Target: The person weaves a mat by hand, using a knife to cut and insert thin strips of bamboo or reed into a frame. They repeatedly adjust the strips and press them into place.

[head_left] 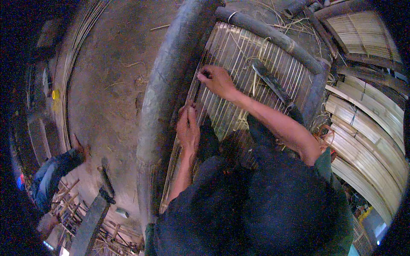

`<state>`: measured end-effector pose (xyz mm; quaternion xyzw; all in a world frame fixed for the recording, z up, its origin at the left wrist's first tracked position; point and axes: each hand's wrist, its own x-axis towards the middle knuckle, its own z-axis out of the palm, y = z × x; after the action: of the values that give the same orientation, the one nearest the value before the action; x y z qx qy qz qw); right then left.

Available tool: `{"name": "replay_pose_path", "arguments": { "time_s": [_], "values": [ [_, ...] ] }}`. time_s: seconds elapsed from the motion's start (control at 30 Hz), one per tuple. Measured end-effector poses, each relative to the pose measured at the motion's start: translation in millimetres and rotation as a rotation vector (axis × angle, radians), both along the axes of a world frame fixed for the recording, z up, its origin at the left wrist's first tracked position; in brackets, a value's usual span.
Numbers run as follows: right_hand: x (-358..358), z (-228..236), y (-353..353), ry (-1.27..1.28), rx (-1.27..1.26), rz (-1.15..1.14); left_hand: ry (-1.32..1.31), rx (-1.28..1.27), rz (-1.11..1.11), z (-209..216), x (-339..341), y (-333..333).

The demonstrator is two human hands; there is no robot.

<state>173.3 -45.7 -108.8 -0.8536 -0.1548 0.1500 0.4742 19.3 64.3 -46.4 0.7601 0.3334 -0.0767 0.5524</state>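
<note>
A frame of thick dark poles, which looks like bamboo, holds many thin pale strips (pixel 294 81) set side by side. At its left side, beside the thick grey pole (pixel 171 64), my left hand (pixel 188 127) is closed with fingertips pinched together at the edge strips. Farther up the same edge, my right hand (pixel 217 81) curls its fingers inward with thumb and forefinger meeting. Whatever either hand pinches is too thin to make out. A dark long-bladed knife (pixel 272 84) lies across the strips, right of my right hand.
Finished-looking pale slatted panels (pixel 367 115) stand along the right. At the left, a bundle of long thin strips (pixel 68 85) runs along the dirt floor (pixel 113 81), near another person's leg in blue trousers (pixel 60 173). A wooden plank (pixel 90 224) and scattered sticks lie at lower left.
</note>
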Motion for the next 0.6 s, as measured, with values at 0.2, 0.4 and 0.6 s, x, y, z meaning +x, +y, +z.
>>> {"name": "replay_pose_path", "arguments": {
  "time_s": [0.2, 0.4, 0.6],
  "values": [
    [-11.6, 19.9, 8.9, 0.028, 0.039, -0.086, -0.242, 0.508, -0.31, -38.7, 8.7, 13.9],
    [0.5, 2.0, 19.8, 0.263, 0.428, -0.157, -0.064, 1.024, -0.682, -79.5, 5.6, 17.5],
    [44.2, 30.2, -13.9, -0.224, -0.254, 0.538, 0.031, 0.051, -0.095, 1.2, 37.0, 3.1]
  ]
}}
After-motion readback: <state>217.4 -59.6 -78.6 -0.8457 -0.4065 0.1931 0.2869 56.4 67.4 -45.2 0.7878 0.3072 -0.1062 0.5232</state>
